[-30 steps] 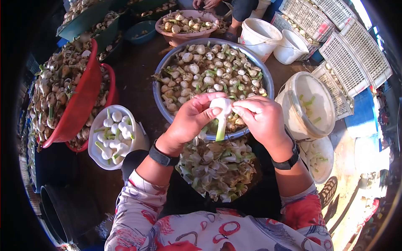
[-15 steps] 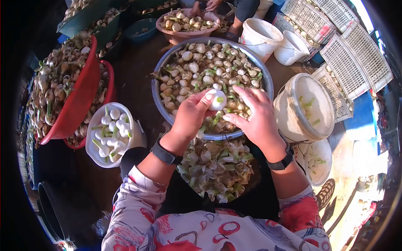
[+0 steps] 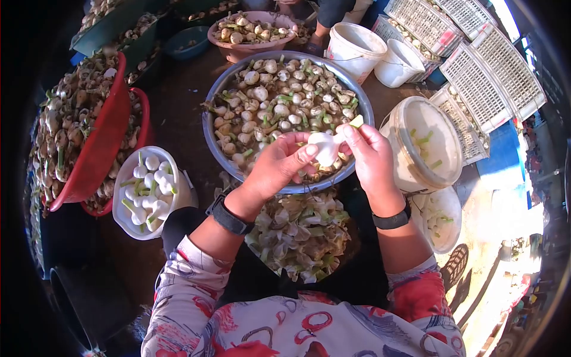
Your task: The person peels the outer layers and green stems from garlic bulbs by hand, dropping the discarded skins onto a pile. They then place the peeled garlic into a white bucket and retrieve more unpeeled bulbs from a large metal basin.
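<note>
White bulb (image 3: 324, 149): pale and mostly bare of skin, held in the air above the near rim of the metal basin (image 3: 209, 143), between both hands. Green stalk stub (image 3: 355, 122): stands up at the bulb's far end, just past the right fingertips. Left hand (image 3: 278, 165): closed round the bulb from the left, thumb laid across its face. Right hand (image 3: 372, 157): fingers drawn together on the bulb's stalk end, pinching it. Step in hand, by appearance: stripping the last outer skin. It is likely done best with the left hand steadying and turning the bulb without squeezing. The right hand should take the loose skin close to the stalk and draw it away along the bulb's length. The work sits best nearer the lap, so scraps land on the heap of peelings (image 3: 303, 229) and not among the unpeeled bulbs (image 3: 273, 98) in the basin. Left of the knees: white tub (image 3: 178, 178) of cleaned bulbs. Right: white bucket (image 3: 459, 149), a few green bits inside. Far left: red basin (image 3: 104, 143), heaped. Right, beyond the bucket: white crates (image 3: 482, 77).
</note>
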A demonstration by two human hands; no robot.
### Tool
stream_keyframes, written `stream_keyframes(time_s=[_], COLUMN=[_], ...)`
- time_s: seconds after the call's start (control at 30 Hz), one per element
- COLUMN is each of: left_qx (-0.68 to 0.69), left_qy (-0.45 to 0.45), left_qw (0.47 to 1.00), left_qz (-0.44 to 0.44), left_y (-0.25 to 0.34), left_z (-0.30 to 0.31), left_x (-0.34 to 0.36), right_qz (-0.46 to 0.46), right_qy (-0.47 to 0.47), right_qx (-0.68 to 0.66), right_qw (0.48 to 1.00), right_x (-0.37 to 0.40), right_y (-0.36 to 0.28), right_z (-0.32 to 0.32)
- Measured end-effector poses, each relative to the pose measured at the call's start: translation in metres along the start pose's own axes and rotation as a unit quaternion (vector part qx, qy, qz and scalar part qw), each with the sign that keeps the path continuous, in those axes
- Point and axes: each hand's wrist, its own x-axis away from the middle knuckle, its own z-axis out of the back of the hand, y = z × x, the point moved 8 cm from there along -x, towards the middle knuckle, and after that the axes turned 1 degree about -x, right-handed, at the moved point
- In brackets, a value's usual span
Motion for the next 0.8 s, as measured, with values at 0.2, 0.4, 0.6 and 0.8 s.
stream_keyframes(time_s=[0.2,0.4,0.6,0.8], left_qx=[-0.008,0.255,0.486,0.396], left_qy=[-0.014,0.462,0.622,0.474], left_qw=[0.997,0.823,0.561,0.778], left_qz=[-0.08,-0.212,-0.248,-0.116], left_y=[0.012,0.037,0.03,0.02], left_z=[-0.004,0.142,0.218,0.185], left_x=[-0.002,0.055,0.131,0.068], right_qz=[0.057,0.013,-0.034,-0.166], right_qy=[-0.056,-0.032,-0.039,-0.174], right_qx=[0.125,0.112,0.091,0.111], right_qw=[0.989,0.993,0.995,0.964], right_x=[0.011,-0.004,-0.008,0.0], right_y=[0.004,0.032,0.043,0.115], right_z=[-0.015,0.017,0.02,0.0])
